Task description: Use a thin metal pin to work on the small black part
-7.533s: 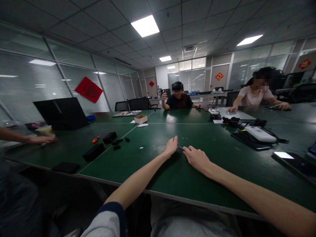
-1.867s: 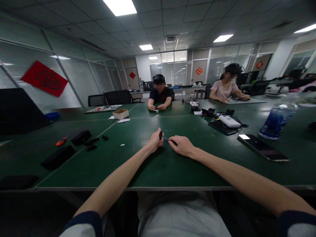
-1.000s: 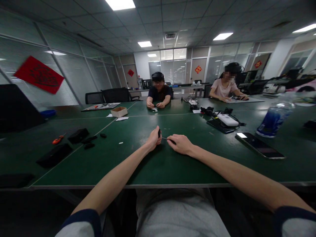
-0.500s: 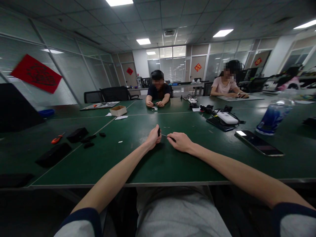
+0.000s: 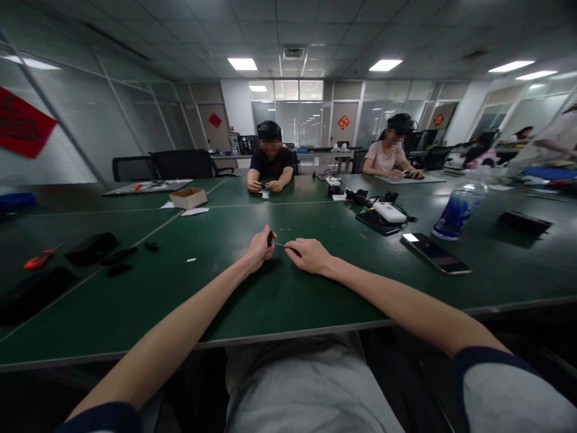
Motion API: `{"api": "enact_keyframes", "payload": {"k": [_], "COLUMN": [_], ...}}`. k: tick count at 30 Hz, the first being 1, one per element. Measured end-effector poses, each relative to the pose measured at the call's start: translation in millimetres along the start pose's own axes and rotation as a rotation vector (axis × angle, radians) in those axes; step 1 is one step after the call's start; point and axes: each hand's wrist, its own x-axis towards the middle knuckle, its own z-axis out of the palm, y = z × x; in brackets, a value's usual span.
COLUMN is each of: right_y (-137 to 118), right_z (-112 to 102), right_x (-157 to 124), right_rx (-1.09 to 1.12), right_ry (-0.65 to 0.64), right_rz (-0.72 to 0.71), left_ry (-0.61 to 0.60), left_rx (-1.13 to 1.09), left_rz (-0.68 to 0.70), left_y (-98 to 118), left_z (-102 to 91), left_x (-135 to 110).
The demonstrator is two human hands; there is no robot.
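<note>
My left hand (image 5: 258, 249) is closed around a small black part (image 5: 270, 238), whose exact kind I cannot make out. My right hand (image 5: 312, 255) grips the dark handle of a screwdriver (image 5: 295, 252). Its thin metal shaft points left and reaches the black part; the tip is hidden there. Both hands are low over the green table (image 5: 234, 313), close together, with the right one resting on it. A small white scrap (image 5: 191, 260) lies left of my left hand.
On the left are black cases (image 5: 92, 248), small black pieces (image 5: 118, 270) and an orange-handled tool (image 5: 39, 260). A cardboard box (image 5: 188, 198) stands farther back. To the right are a phone (image 5: 435, 253), a bottle (image 5: 456, 210) and a white device (image 5: 388, 212). Two people sit across.
My view has turned to the right, so the table's objects appear farther left. Both hands keep their grips, and the screwdriver still meets the black part.
</note>
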Motion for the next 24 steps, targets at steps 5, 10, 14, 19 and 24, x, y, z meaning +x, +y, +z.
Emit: {"api": "enact_keyframes", "payload": {"k": [5,10,14,19,24], "right_y": [3,1,-6,-10,-7], "right_z": [0,-1,-2,-4,-4], "right_x": [-1,-2,-1,0,1], "right_rx": [-0.009,-0.012,-0.003,0.043,0.065], "right_ry": [-0.005,-0.01,-0.025,-0.014,-0.006], "right_rz": [-0.008,-0.018,-0.031,0.018,0.05], "left_ry": [-0.011,0.012,0.009,0.007,-0.007], "left_rx": [-0.01,-0.025,-0.03,-0.027,-0.018], "left_rz": [-0.001,0.002,0.013,-0.031,-0.019], "left_y": [-3,-1,1,6,4], "left_z": [-2.6,-1.5,1.4,5.3,3.9], "left_x": [3,3,0,-4,-4]}}
